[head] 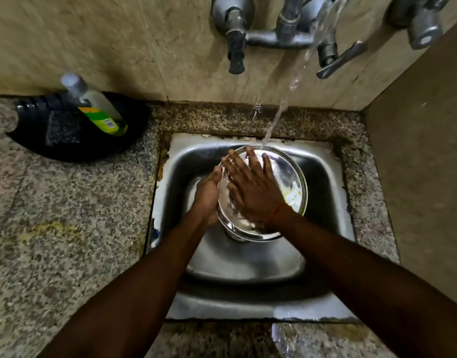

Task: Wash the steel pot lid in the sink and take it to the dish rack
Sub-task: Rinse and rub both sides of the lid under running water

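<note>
Steel pot lid (292, 182) is being held over the basin of the sink (323, 177), between the two hands. The left hand (206, 197) is gripping its left rim: the thumb is lying over the edge, while the other fingers are hidden beneath the lid. The right hand (250, 192) is lying flat on the lid's upward face, fingers straight and spread, grasping nothing, its fingertips reaching almost to the far rim. Bare steel is showing to the right of the right hand, with yellowish smears on it just beside the wrist. A water stream (276, 120) from the wall tap (286, 32) is falling onto the lid's far rim, just ahead of the right fingertips. Well to the left of the left hand, on the granite counter (67, 215), a black tray (67, 148) is holding a dish soap bottle (101, 109) and a dark scrub pad (63, 130).
</note>
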